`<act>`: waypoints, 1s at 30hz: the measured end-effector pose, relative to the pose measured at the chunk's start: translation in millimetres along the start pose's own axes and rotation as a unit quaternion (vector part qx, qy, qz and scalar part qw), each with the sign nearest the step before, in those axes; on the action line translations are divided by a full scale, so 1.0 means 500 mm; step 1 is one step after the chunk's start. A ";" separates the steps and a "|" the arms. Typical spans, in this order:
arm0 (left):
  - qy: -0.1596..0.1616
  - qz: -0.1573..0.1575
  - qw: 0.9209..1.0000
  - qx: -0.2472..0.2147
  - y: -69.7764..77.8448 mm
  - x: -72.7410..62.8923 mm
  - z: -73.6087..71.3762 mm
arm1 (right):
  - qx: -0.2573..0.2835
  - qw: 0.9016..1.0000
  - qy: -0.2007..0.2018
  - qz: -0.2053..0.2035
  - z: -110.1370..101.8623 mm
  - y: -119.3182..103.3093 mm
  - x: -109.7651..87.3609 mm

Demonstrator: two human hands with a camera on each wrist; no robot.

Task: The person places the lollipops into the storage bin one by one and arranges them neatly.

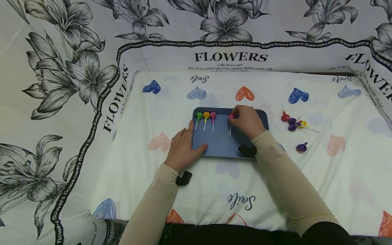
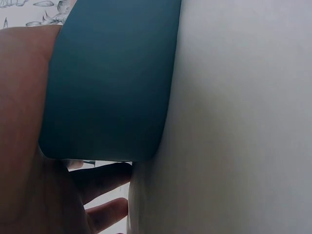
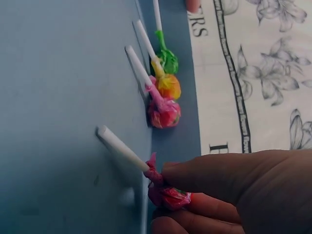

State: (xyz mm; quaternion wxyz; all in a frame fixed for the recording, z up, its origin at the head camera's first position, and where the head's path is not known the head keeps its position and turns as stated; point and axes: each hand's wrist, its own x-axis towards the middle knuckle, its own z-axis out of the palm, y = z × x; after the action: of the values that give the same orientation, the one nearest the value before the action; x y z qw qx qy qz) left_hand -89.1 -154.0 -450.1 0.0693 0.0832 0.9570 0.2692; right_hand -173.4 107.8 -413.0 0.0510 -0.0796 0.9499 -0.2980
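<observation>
Surroundings, as I log them from the head view: 1 heart-printed cloth [image 1: 171, 112], bordered by 1 floral cloth [image 1: 147, 56]. Loose, right of the tray: 1 red lollipop [image 1: 285, 117], 2 purple lollipops [image 1: 292, 127] and 1 yellow lollipop [image 1: 301, 124], bunched; 1 separate purple lollipop [image 1: 301, 147], nearer the person. Blocking my sight of the tray's near right part: right sleeve [image 1: 281, 170] and 1 black wrist device [image 1: 247, 151].

Container: 1 blue-grey tray [image 1: 217, 144]. Contents, far left, side by side: 1 green lollipop [image 1: 199, 115], 1 yellow-orange lollipop [image 1: 206, 115], 1 pink lollipop [image 1: 212, 115].

Grip: right hand [image 1: 247, 121] pinches 1 pink-red lollipop [image 3: 168, 196] by its wrapped head, near the far rim, right of that row and apart from it; stick toward the person. Left hand [image 1: 184, 147]: fingers extended at the left rim, thumb spread wide.
</observation>
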 end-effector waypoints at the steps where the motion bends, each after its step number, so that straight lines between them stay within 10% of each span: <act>1: -0.002 -0.001 1.000 -0.001 0.000 -0.001 0.001 | 0.001 1.000 -0.005 0.006 0.002 -0.002 0.000; 30: -0.001 0.000 1.000 0.002 0.006 -0.001 -0.003 | -0.004 1.000 0.002 0.005 0.043 -0.037 0.034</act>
State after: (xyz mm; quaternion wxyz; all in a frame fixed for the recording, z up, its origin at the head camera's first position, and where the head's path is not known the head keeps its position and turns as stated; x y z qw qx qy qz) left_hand -88.5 -152.4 -447.0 0.0697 0.0837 0.9575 0.2672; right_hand -184.7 77.8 -420.7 0.0501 -0.0741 0.9517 -0.2937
